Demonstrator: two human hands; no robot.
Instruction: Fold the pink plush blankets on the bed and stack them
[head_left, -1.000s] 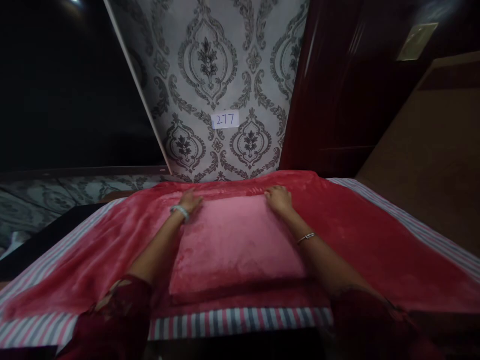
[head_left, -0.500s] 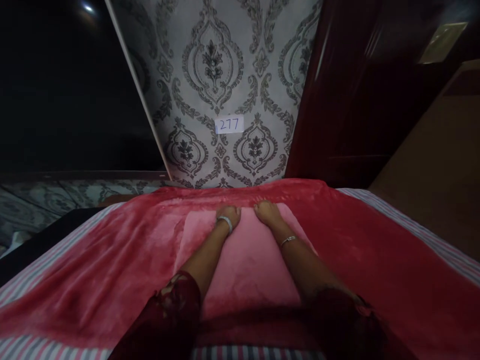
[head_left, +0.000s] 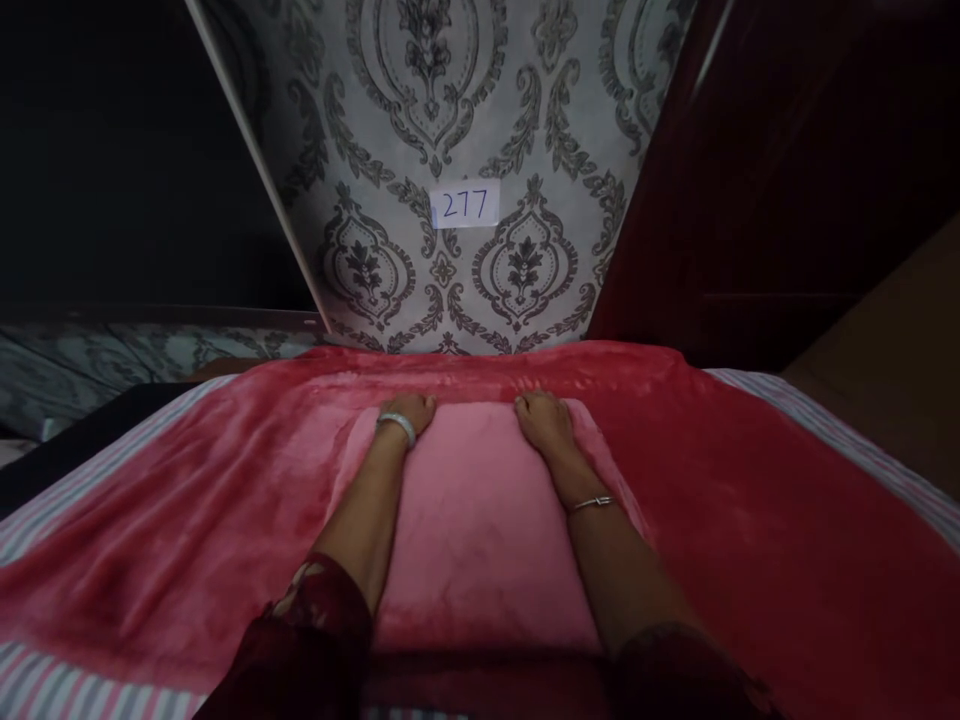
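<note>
- Pink pillow lies on the red blanket; my left hand and right hand press flat, fingers spread, grasping nothing.
- I judge even pressure works best.

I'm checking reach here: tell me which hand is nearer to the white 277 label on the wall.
Right, narrowly. The right hand lies on the pink pillow just below and right of the label; the left hand lies further out, below and left.
</note>
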